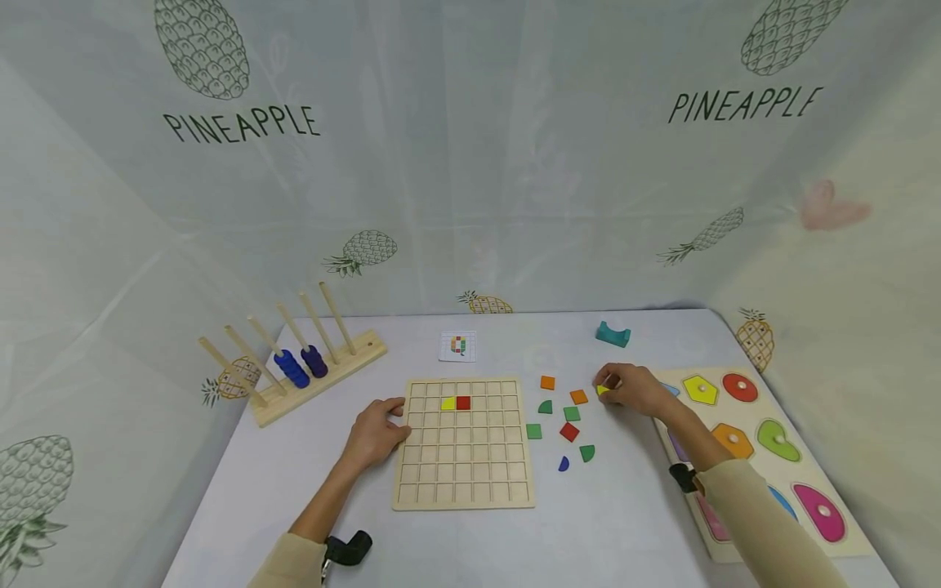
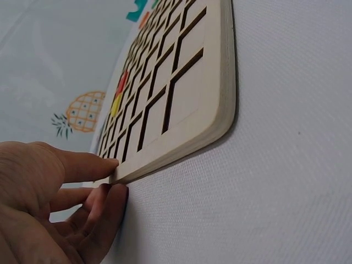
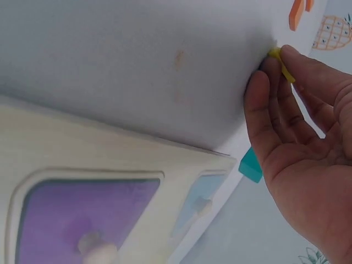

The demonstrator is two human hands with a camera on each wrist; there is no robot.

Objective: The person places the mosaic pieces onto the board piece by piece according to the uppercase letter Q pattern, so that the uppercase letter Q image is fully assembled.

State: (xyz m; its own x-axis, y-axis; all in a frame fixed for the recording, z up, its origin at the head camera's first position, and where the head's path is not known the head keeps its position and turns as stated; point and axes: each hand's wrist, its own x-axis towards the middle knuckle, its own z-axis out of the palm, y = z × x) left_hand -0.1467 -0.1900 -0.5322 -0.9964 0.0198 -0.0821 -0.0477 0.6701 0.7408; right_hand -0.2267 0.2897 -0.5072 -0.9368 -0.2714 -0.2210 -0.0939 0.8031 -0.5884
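Observation:
A wooden grid board (image 1: 463,472) lies in the middle of the white table, with a yellow tile (image 1: 448,403) and a red tile (image 1: 463,403) side by side in its upper rows. At its left edge my left hand (image 1: 375,437) holds the rim; the left wrist view shows the thumb (image 2: 91,166) against the edge and the other fingers curled below. Off to the right, my right hand (image 1: 631,388) pinches a small yellow tile (image 3: 283,65) between thumb and fingers, close over the table. Several loose green, orange, red and blue pieces (image 1: 572,414) lie between board and right hand.
Under the right forearm is a shape puzzle board (image 1: 790,482) with knobbed pieces. A peg stand (image 1: 360,351) with blue rings stands at the back left. A pattern card (image 1: 448,355) lies behind the grid board, and a teal curved piece (image 1: 613,335) at the back right.

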